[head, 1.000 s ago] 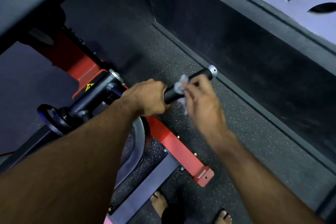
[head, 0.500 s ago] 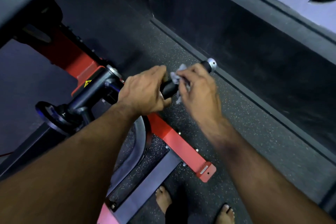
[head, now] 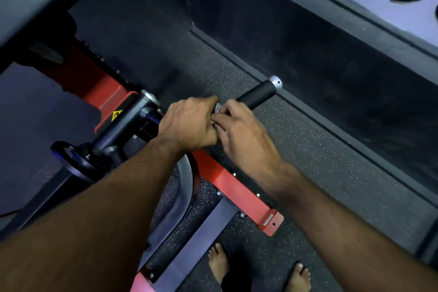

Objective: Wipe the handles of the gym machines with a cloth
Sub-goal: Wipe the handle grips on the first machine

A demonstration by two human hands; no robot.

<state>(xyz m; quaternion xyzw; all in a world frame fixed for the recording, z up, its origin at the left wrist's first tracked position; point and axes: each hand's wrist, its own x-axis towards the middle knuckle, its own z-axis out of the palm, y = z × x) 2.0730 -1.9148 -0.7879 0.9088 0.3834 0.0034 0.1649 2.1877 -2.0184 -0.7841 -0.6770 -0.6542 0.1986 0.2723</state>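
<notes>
Left hand fingers curled round black handle, right hand fingers pinching white cloth against it, hands touching, red machine frame below.

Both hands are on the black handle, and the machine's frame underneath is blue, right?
Not quite. Both the left hand and right hand are on the black handle, but the head view shows the machine's frame underneath is red, not blue.
</notes>
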